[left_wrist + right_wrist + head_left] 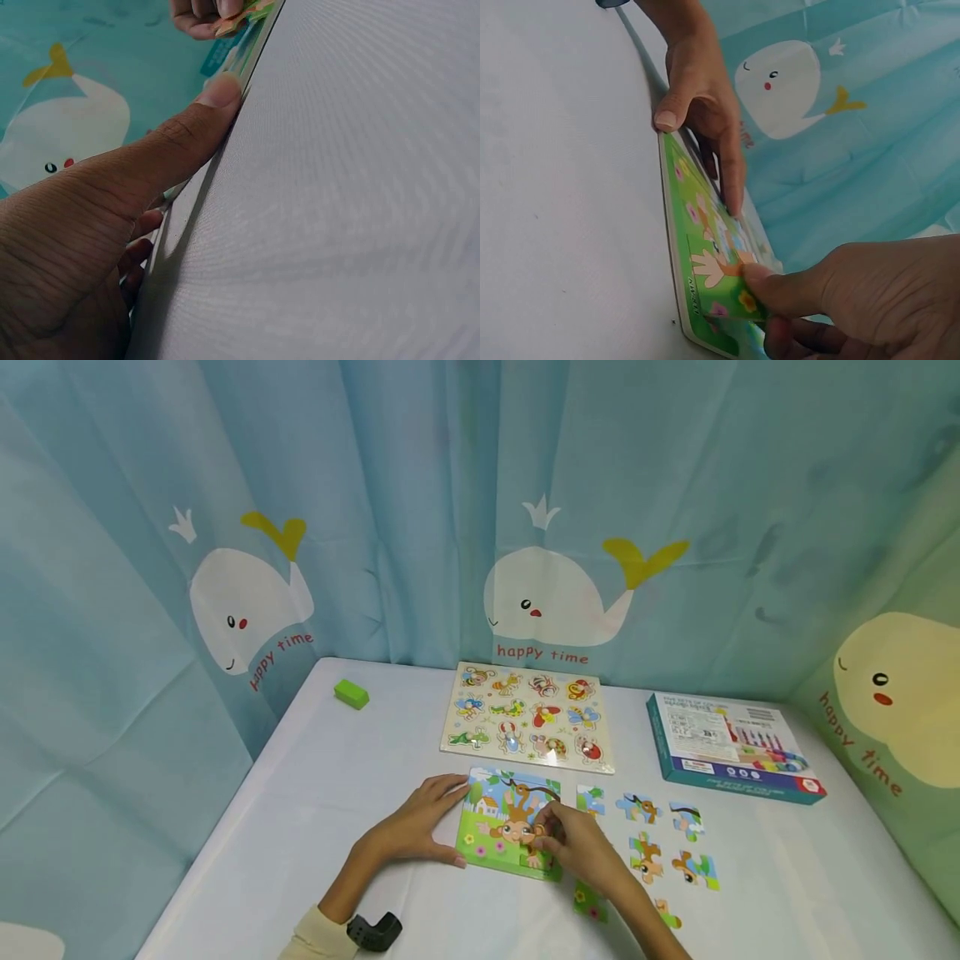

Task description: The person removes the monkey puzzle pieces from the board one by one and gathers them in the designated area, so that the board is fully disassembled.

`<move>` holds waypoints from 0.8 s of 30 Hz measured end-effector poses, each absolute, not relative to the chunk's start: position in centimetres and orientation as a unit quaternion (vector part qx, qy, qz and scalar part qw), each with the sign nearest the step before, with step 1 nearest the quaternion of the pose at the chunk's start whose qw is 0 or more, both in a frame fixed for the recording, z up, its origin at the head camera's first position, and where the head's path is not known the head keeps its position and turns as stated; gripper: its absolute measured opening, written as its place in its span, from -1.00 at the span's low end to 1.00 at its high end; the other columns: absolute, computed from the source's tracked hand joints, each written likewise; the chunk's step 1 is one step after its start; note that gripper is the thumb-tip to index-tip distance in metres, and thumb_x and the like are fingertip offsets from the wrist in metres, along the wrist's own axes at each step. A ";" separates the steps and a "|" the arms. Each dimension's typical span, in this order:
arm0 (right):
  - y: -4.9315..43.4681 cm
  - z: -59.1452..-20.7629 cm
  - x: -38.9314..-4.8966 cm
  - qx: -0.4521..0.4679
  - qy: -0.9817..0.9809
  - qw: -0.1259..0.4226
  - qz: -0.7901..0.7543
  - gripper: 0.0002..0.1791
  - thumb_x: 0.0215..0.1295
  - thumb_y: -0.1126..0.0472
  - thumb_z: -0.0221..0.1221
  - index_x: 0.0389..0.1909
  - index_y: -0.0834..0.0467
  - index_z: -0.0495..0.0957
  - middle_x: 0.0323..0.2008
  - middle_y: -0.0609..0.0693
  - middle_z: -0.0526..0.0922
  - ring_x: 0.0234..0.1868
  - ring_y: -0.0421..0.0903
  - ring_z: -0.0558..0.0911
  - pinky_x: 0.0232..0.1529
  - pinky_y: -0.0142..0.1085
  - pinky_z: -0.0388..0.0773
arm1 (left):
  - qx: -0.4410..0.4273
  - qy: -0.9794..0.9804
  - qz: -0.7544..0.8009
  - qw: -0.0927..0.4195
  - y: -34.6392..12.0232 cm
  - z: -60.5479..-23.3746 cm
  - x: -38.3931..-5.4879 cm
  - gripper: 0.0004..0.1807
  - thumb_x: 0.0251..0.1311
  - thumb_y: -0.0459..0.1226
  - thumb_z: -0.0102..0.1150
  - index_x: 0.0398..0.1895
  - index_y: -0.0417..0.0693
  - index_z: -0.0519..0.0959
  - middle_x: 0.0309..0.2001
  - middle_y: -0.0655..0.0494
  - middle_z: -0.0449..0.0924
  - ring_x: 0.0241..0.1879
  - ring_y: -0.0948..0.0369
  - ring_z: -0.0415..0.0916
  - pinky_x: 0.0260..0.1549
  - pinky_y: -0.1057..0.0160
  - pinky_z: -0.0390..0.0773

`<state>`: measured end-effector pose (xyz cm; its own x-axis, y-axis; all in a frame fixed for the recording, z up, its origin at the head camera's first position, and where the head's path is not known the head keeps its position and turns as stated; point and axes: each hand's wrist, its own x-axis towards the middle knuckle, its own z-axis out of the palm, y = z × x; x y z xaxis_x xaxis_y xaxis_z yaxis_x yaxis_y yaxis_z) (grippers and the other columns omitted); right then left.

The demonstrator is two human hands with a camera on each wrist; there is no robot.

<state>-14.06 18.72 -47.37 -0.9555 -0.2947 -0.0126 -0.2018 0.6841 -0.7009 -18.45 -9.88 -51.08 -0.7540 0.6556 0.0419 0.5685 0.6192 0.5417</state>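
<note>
A monkey jigsaw board (495,852) with a green border lies on the white table. My left hand (420,822) rests along its left side, thumb at the near corner and fingers reaching toward the far corner. Over the board's right part, my right hand (581,847) pinches a puzzle piece (727,281) between thumb and fingers. That piece shows a monkey's hand, grass and flowers, and sits tilted at the board's near right corner. Loose puzzle pieces lie right of the board, among them a monkey-face piece (647,858) and a branch piece (687,821). My right forearm partly covers some.
Behind the jigsaw lies a wooden insect peg puzzle (528,718). A boxed toy set (735,747) stands at the back right, a green block (351,694) at the back left. Blue curtains (420,527) with whales enclose the table (300,827).
</note>
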 end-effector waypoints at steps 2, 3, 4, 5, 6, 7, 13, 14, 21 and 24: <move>18.9 -47.4 -14.0 -0.152 0.910 0.060 -0.381 -0.84 0.19 0.28 0.31 -0.27 0.18 0.52 -0.43 -0.10 0.55 -0.46 -0.31 0.46 -0.44 -0.45 0.48 | 0.342 0.896 0.272 0.080 -9.9 -51.1 -18.4 0.22 -0.17 0.28 0.41 0.52 -0.07 0.11 0.53 0.06 0.01 0.50 0.01 -0.06 0.40 -0.14 0.13; 19.0 -47.4 -14.0 -0.159 0.907 0.059 -0.385 -0.84 0.21 0.28 0.29 -0.26 0.19 0.51 -0.42 -0.09 0.56 -0.45 -0.31 0.48 -0.43 -0.45 0.49 | 0.341 0.896 0.273 0.082 -9.9 -51.1 -18.4 0.22 -0.16 0.29 0.41 0.52 -0.07 0.11 0.54 0.06 0.00 0.51 0.01 -0.06 0.40 -0.14 0.13; 19.0 -47.4 -14.0 -0.164 0.904 0.060 -0.391 -0.85 0.23 0.28 0.28 -0.24 0.20 0.51 -0.42 -0.07 0.57 -0.45 -0.31 0.49 -0.43 -0.44 0.50 | 0.341 0.896 0.274 0.081 -9.8 -51.1 -18.4 0.22 -0.16 0.29 0.41 0.52 -0.07 0.11 0.54 0.06 0.01 0.50 0.01 -0.06 0.40 -0.14 0.13; 19.1 -47.4 -13.9 -0.167 0.902 0.057 -0.395 -0.86 0.25 0.28 0.26 -0.23 0.20 0.51 -0.41 -0.06 0.58 -0.45 -0.30 0.50 -0.44 -0.43 0.50 | 0.342 0.895 0.274 0.081 -9.8 -51.1 -18.4 0.22 -0.16 0.29 0.41 0.52 -0.07 0.11 0.53 0.06 0.01 0.50 0.01 -0.06 0.40 -0.14 0.13; 19.3 -47.3 -14.0 -0.168 0.899 0.055 -0.400 -0.86 0.26 0.28 0.25 -0.22 0.20 0.52 -0.41 -0.06 0.59 -0.46 -0.30 0.51 -0.45 -0.43 0.50 | 0.342 0.896 0.273 0.080 -9.8 -51.1 -18.4 0.22 -0.16 0.29 0.41 0.52 -0.07 0.11 0.54 0.06 0.00 0.51 0.01 -0.06 0.40 -0.14 0.13; 19.4 -47.3 -13.9 -0.168 0.897 0.053 -0.406 -0.86 0.27 0.27 0.24 -0.20 0.19 0.53 -0.41 -0.05 0.59 -0.46 -0.29 0.52 -0.45 -0.42 0.51 | 0.342 0.895 0.275 0.080 -9.8 -51.1 -18.4 0.22 -0.16 0.28 0.41 0.52 -0.07 0.11 0.53 0.06 0.00 0.50 0.01 -0.06 0.40 -0.14 0.13; 21.2 -46.6 -13.4 -0.149 0.890 0.030 -0.430 -0.82 0.32 0.22 0.22 -0.11 0.18 0.60 -0.44 -0.05 0.63 -0.45 -0.30 0.53 -0.53 -0.39 0.48 | 0.340 0.896 0.272 0.085 -9.8 -51.1 -18.4 0.22 -0.16 0.29 0.41 0.53 -0.05 0.10 0.54 0.08 0.00 0.51 0.02 -0.07 0.40 -0.14 0.13; 21.6 -46.4 -13.2 -0.140 0.890 0.029 -0.434 -0.81 0.32 0.21 0.22 -0.10 0.18 0.61 -0.44 -0.05 0.64 -0.44 -0.30 0.54 -0.53 -0.38 0.48 | 0.340 0.896 0.271 0.085 -9.8 -51.1 -18.4 0.22 -0.16 0.29 0.40 0.53 -0.05 0.10 0.54 0.08 -0.01 0.51 0.02 -0.07 0.40 -0.13 0.13; 25.9 -44.6 -11.3 -0.053 0.882 0.024 -0.467 -0.74 0.30 0.16 0.25 -0.07 0.22 0.60 -0.43 -0.06 0.68 -0.40 -0.29 0.58 -0.44 -0.35 0.51 | 0.345 0.897 0.267 0.075 -9.9 -51.0 -18.3 0.22 -0.16 0.29 0.41 0.52 -0.07 0.11 0.53 0.03 0.01 0.50 -0.01 -0.05 0.39 -0.14 0.15; 28.1 -44.1 -10.2 -0.013 0.888 0.024 -0.459 -0.74 0.32 0.15 0.24 -0.09 0.24 0.60 -0.42 -0.10 0.69 -0.39 -0.32 0.60 -0.42 -0.36 0.54 | 0.344 0.897 0.265 0.077 -9.9 -50.9 -18.3 0.22 -0.15 0.29 0.40 0.53 -0.07 0.10 0.53 0.03 0.00 0.50 0.00 -0.05 0.39 -0.14 0.15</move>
<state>-10.19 28.11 -44.12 -0.9985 -0.0457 -0.0301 -0.0019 0.5791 -0.8152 -18.27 -9.91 -50.94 -0.7517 0.6580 0.0447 0.5766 0.6226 0.5290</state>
